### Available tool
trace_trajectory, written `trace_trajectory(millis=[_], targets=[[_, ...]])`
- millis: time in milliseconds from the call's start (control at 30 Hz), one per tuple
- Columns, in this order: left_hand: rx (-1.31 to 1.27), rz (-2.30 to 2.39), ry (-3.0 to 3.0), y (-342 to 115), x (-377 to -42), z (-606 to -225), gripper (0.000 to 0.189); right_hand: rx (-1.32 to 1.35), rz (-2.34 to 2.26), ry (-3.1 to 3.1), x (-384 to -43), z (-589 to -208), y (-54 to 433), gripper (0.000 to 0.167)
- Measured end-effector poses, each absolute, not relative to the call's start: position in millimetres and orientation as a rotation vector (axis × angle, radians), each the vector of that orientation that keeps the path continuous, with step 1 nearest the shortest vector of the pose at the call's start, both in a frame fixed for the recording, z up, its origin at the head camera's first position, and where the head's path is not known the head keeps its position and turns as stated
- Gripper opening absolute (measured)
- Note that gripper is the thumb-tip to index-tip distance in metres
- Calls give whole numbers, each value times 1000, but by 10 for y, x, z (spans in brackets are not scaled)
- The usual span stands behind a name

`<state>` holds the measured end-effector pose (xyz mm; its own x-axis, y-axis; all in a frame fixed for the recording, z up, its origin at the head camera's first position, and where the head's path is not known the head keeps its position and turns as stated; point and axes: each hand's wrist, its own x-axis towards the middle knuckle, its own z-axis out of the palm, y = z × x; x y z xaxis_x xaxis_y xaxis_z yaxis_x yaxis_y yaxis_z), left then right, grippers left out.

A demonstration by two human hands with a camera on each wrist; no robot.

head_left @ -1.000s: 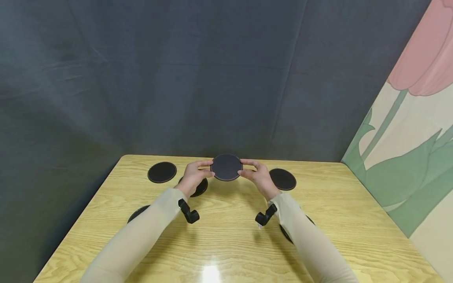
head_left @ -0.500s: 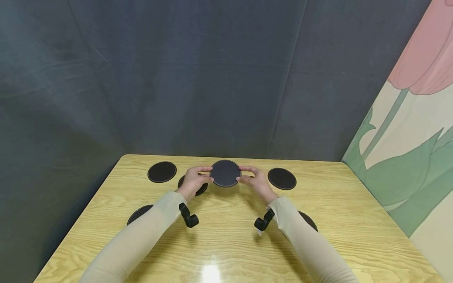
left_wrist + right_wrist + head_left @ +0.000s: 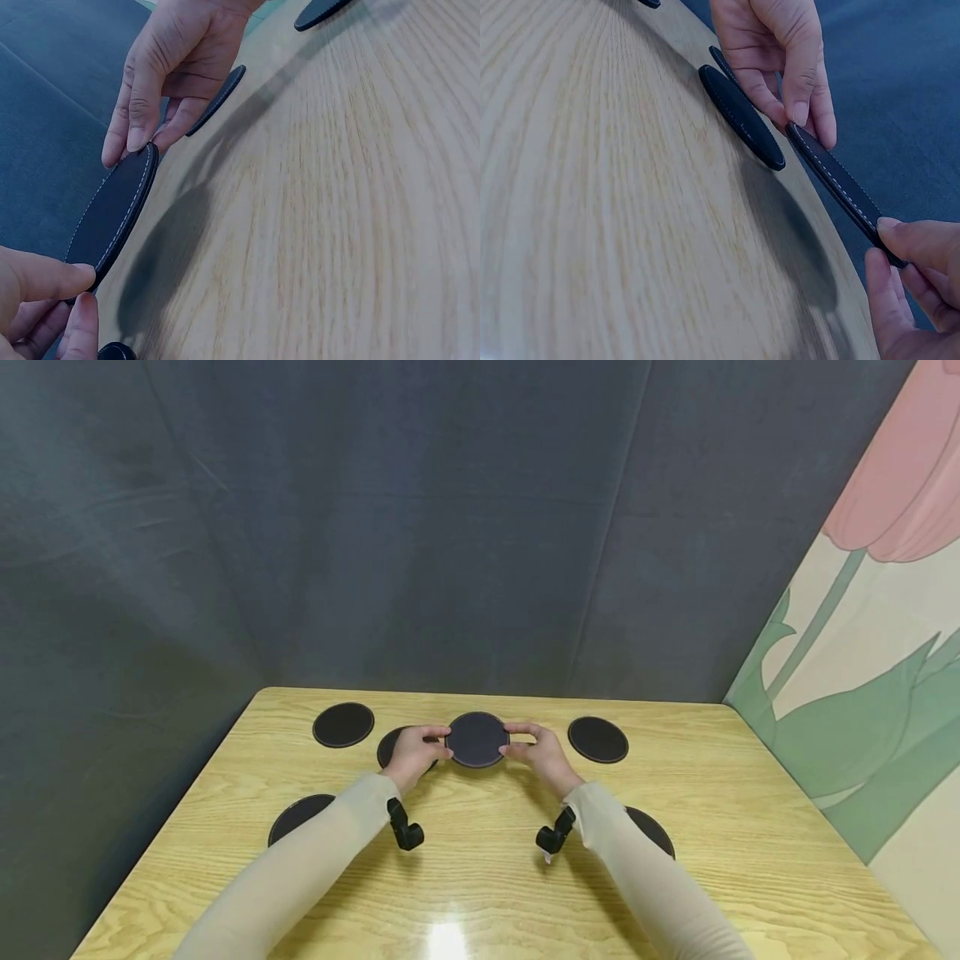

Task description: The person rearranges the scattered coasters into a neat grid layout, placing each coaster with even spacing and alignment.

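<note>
A thin, round black coaster (image 3: 477,740) with pale stitching along its rim; pinched at opposite edges by the left hand (image 3: 411,755) and the right hand (image 3: 546,757); slightly tilted, raised above the table (image 3: 487,835) near its far edge.

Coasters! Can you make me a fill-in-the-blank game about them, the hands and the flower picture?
The left hand and right hand pinch a coaster; counting it, the head view shows ____ coasters.
The painted flower has petals coloured ____.
The hand nearer to the painted flower is the ____ one.

Missing words: six; pink; right.
</note>
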<state>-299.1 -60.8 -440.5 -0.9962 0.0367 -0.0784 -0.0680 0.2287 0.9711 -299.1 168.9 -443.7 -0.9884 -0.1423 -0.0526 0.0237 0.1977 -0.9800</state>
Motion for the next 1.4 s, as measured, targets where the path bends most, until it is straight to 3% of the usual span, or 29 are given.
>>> trace_trajectory(millis=[1400], targets=[[-46, 1538, 2707, -504, -3068, -4479, 40, 86, -1731, 2493, -3076, -4557, 1506, 43]])
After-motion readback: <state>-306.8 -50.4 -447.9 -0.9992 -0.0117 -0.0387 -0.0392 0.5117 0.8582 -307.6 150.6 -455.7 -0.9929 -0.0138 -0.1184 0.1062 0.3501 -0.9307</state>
